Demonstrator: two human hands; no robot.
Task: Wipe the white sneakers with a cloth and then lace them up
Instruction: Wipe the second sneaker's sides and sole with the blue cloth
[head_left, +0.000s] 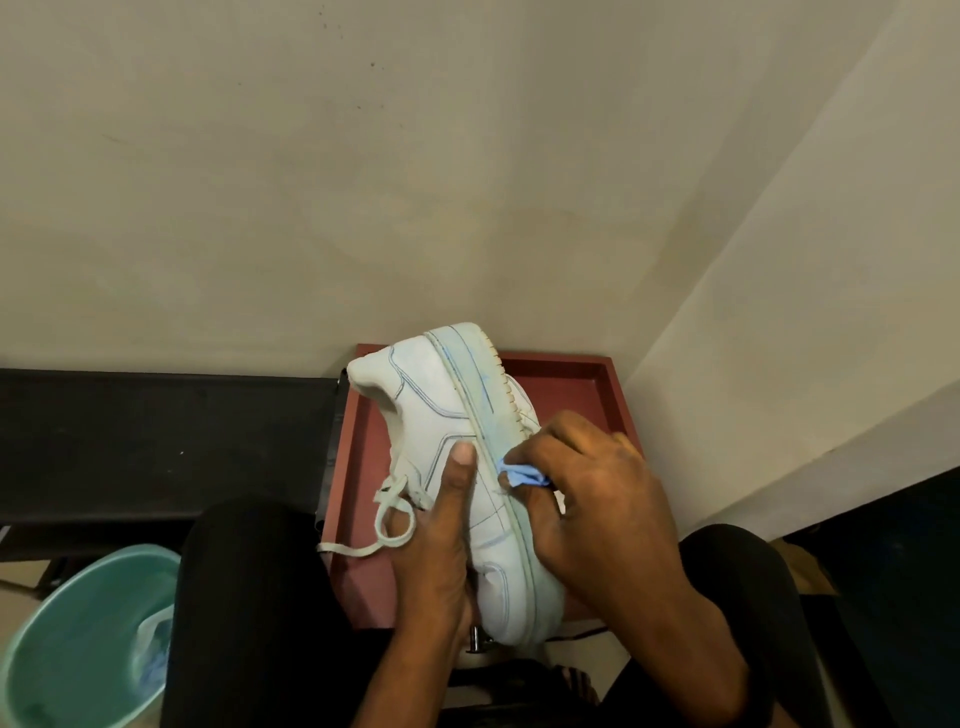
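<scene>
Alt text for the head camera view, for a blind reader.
A person's left hand holds a white low-top sneaker on its side over a shallow red-brown tray, while the right hand presses a small blue cloth against the sole edge. A teal plastic tub sits lower left.

Bare left hand (441, 551) and right hand (597, 499); forearms uncovered behind the fingers; black trousers (244, 613) on both knees beneath.

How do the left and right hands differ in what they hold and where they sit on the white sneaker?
The left hand grips the white low-top sneaker by its upper, thumb lying along the side; the right hand pinches a small light-blue cloth. The left hand sits by the laces, the right hand at the sole edge, cloth against it. Both touch the same sneaker.
</scene>
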